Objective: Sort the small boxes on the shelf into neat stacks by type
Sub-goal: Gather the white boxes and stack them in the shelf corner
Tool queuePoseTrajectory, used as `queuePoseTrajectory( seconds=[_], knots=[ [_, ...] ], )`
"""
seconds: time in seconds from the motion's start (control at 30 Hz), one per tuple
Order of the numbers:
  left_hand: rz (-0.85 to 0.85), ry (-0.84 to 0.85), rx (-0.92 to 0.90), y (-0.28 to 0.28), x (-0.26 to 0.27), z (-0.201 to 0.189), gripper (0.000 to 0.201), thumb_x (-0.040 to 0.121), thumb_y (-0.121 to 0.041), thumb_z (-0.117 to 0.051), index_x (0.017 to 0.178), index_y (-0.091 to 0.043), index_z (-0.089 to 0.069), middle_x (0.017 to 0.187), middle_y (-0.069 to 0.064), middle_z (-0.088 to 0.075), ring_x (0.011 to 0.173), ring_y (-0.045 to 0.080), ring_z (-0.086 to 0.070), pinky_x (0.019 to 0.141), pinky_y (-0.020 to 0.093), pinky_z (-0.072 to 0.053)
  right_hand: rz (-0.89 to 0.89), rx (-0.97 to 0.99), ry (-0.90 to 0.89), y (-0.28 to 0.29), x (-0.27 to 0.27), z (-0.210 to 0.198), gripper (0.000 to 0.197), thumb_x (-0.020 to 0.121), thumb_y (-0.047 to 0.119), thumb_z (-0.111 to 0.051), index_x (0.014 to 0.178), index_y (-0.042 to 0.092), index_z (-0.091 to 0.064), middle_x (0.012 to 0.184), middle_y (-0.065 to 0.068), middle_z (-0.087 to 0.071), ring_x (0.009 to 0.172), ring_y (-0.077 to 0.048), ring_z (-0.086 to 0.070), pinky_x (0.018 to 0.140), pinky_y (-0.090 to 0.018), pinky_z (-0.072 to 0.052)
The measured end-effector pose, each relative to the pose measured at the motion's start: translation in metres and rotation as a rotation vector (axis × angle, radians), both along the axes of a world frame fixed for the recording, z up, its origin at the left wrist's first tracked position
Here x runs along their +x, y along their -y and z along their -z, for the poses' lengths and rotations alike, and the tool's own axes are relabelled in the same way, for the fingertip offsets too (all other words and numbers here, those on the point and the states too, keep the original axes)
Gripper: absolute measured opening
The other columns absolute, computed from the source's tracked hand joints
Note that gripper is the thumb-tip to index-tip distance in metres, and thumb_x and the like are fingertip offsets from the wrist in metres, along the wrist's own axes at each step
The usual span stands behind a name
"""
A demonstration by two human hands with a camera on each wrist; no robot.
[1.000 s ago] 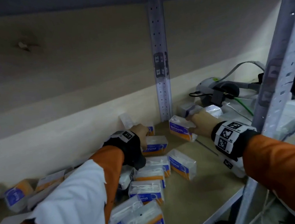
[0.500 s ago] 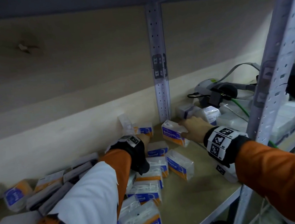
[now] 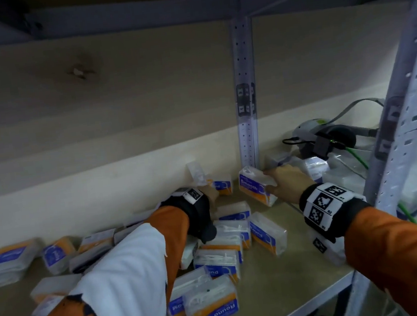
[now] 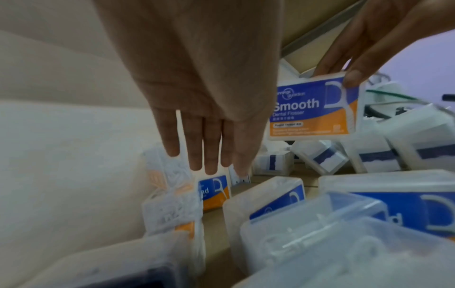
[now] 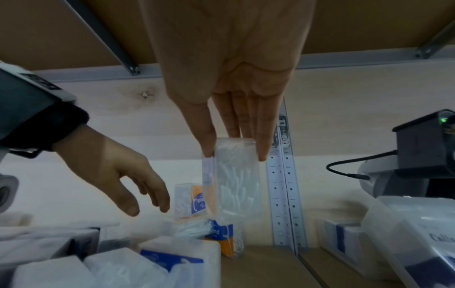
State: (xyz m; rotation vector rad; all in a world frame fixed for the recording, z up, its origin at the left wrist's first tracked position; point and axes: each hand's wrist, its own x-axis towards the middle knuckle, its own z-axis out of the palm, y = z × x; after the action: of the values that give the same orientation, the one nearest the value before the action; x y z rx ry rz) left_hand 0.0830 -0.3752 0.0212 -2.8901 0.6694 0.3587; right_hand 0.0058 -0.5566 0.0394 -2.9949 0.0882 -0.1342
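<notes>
My right hand [image 3: 270, 181] pinches a clear "Smooth" flosser box [image 3: 256, 188] with a blue and orange label, thumb on one side and fingers on the other. It holds the box upright close to the foot of the rear shelf post. The left wrist view shows the Smooth box's [image 4: 312, 109] label, and the right wrist view shows the Smooth box's [image 5: 236, 175] narrow edge. My left hand [image 4: 209, 155] is empty, fingers straight, just above a "Round" box [image 4: 214, 193] by the back wall. Several Round boxes [image 3: 266, 232] lie scattered on the shelf board.
The perforated metal post [image 3: 248, 126] stands at the back. White boxes with blue bands [image 4: 320, 157] lie right of it. A device with a cable and green light [image 3: 323, 141] sits beyond. The front upright [image 3: 406, 107] is at my right; more boxes [image 3: 9, 258] lie far left.
My right hand has shifted the Smooth box slightly left, closer to the post. My left hand has stayed by the Round box at the back wall.
</notes>
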Motion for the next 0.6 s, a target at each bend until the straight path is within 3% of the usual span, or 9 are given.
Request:
queuePoseTrajectory(
  seconds=[0.07, 0.17, 0.3, 0.4, 0.6],
  knots=[
    [0.027, 0.032, -0.018, -0.012, -0.007, -0.008, 0.041, 0.098, -0.017, -0.042, 0.138, -0.006, -0.043, 0.143, 0.013, -0.045, 0.131, 0.026, -0.045, 0.103, 0.028, -0.036, 0.0, 0.032, 0.027, -0.004, -0.003, -0.003, 0.039, 0.092, 0.025, -0.052, 0.127, 0.01, -0.053, 0.123, -0.015, -0.061, 0.113, -0.026, -0.059, 0.09, -0.032, -0.048],
    [0.036, 0.049, -0.084, -0.031, -0.024, -0.02, 0.042, 0.098, -0.023, -0.042, 0.139, -0.01, -0.042, 0.144, 0.012, -0.042, 0.13, 0.027, -0.044, 0.103, 0.03, -0.036, -0.013, 0.038, 0.059, -0.011, -0.009, -0.007, 0.04, 0.092, 0.026, -0.051, 0.13, 0.012, -0.051, 0.126, -0.012, -0.061, 0.114, -0.025, -0.059, 0.09, -0.03, -0.046],
    [0.007, 0.098, -0.142, -0.062, -0.057, -0.032, 0.033, 0.095, -0.026, -0.044, 0.124, -0.012, -0.053, 0.135, 0.01, -0.05, 0.117, 0.026, -0.051, 0.086, 0.027, -0.037, -0.038, 0.073, 0.054, -0.025, -0.016, -0.013, 0.046, 0.092, 0.029, -0.052, 0.136, 0.016, -0.046, 0.134, -0.011, -0.055, 0.122, -0.026, -0.054, 0.096, -0.032, -0.044],
    [0.02, 0.175, -0.168, -0.094, -0.084, -0.031, 0.033, 0.095, -0.024, -0.043, 0.122, -0.012, -0.055, 0.131, 0.007, -0.052, 0.113, 0.025, -0.054, 0.09, 0.03, -0.043, -0.092, 0.1, 0.062, -0.038, -0.021, -0.017, 0.047, 0.092, 0.029, -0.054, 0.136, 0.015, -0.046, 0.136, -0.011, -0.054, 0.125, -0.027, -0.051, 0.101, -0.032, -0.042],
    [-0.079, 0.263, -0.189, -0.17, -0.136, -0.024, 0.034, 0.098, -0.026, -0.039, 0.128, -0.017, -0.052, 0.132, 0.002, -0.052, 0.116, 0.02, -0.052, 0.091, 0.027, -0.039, -0.267, 0.123, 0.107, -0.074, -0.032, -0.027, 0.048, 0.092, 0.028, -0.055, 0.136, 0.012, -0.047, 0.133, -0.01, -0.057, 0.121, -0.024, -0.054, 0.1, -0.032, -0.042]
  ],
)
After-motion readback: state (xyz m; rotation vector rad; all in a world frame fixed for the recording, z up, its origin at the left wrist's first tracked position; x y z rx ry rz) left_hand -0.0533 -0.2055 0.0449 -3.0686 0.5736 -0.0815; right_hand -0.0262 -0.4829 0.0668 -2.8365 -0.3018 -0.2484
